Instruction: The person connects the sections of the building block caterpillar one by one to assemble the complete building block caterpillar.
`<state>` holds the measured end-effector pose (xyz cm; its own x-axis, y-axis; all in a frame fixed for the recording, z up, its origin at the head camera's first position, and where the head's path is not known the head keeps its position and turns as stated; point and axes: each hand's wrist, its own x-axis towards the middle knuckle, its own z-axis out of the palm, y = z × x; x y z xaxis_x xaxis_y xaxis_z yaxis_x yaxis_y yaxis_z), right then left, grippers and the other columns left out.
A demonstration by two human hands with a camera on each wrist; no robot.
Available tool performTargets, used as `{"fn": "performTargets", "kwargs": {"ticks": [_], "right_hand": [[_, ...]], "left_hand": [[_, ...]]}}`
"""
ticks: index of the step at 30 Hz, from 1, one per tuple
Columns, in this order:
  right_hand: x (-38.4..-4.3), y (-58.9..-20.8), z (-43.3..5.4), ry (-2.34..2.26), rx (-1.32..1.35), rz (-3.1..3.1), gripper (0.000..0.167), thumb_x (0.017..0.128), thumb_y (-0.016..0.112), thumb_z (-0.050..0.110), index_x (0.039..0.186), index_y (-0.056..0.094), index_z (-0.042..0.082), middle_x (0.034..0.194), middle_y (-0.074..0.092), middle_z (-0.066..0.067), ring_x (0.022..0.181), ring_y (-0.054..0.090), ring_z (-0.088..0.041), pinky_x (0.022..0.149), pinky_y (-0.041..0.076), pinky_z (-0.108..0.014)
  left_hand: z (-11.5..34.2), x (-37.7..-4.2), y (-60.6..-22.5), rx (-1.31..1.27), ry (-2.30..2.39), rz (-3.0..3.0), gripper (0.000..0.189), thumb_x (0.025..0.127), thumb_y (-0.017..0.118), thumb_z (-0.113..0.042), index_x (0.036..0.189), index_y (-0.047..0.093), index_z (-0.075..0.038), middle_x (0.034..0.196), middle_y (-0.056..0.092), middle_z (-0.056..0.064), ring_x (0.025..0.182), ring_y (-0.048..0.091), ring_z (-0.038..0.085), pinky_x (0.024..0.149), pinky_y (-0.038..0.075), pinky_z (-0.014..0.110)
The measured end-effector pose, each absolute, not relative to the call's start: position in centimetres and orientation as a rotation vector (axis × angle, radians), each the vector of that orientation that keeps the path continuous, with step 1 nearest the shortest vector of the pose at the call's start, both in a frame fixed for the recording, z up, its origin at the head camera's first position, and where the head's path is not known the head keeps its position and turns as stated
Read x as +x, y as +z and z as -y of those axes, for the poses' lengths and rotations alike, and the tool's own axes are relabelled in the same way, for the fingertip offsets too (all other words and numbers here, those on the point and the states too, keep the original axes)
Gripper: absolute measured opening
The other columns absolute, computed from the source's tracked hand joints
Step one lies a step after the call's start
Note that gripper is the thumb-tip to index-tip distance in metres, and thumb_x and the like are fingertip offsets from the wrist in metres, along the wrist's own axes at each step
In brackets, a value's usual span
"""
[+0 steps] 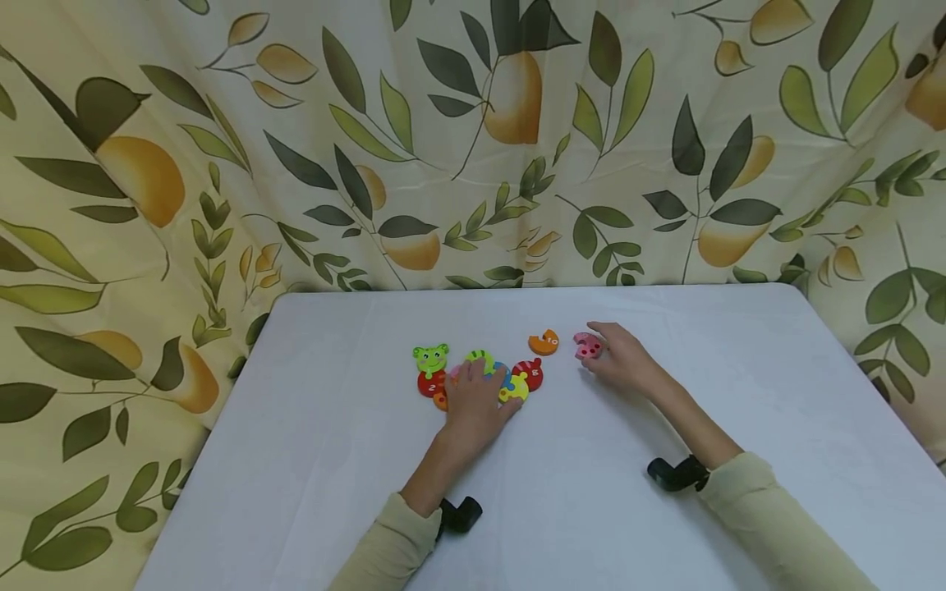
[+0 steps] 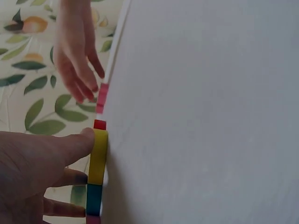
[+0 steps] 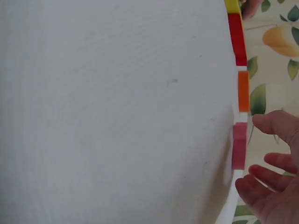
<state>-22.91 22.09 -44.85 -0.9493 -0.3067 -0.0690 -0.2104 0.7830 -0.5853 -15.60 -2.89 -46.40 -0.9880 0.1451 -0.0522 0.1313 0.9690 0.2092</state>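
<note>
My left hand lies over a row of joined wooden puzzle pieces, covering the middle ones. In the left wrist view its thumb touches the yellow piece, beside a blue piece. The row begins with a green animal-head piece above a red piece and ends in a striped red piece. At the right, my right hand spreads its fingers around a loose pink dotted piece. In the right wrist view thumb and fingers stand apart from that piece, gripping nothing.
A loose orange piece marked 10 lies between the row and the pink piece. Everything rests on a white-covered table. Behind its far edge hangs a leaf-and-fruit patterned curtain. Both wrists wear a black camera.
</note>
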Motion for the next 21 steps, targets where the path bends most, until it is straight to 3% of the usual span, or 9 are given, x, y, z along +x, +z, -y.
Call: {"fn": "performTargets", "kwargs": {"ticks": [10, 21], "right_hand": [[-23.4, -45.7, -22.1, -0.901, -0.366, -2.789, 0.068, 0.089, 0.068, 0.019, 0.143, 0.037, -0.007, 0.144, 0.041, -0.031, 0.134, 0.038, -0.046, 0.11, 0.035, -0.059], [-23.7, -45.8, -21.3, -0.844, -0.403, -2.844, 0.057, 0.088, 0.069, 0.015, 0.134, 0.048, -0.01, 0.132, 0.052, -0.031, 0.119, 0.05, -0.043, 0.103, 0.045, -0.055]], "left_hand": [[1.7, -14.8, -46.5, 0.233, 0.265, -3.056, 0.064, 0.084, 0.064, -0.057, 0.142, 0.049, -0.033, 0.147, 0.044, 0.008, 0.138, 0.038, 0.027, 0.106, 0.036, 0.061], [1.7, -14.9, -46.5, 0.218, 0.276, -3.053, 0.064, 0.085, 0.064, -0.057, 0.142, 0.047, -0.035, 0.148, 0.042, 0.007, 0.139, 0.035, 0.027, 0.106, 0.027, 0.073]]}}
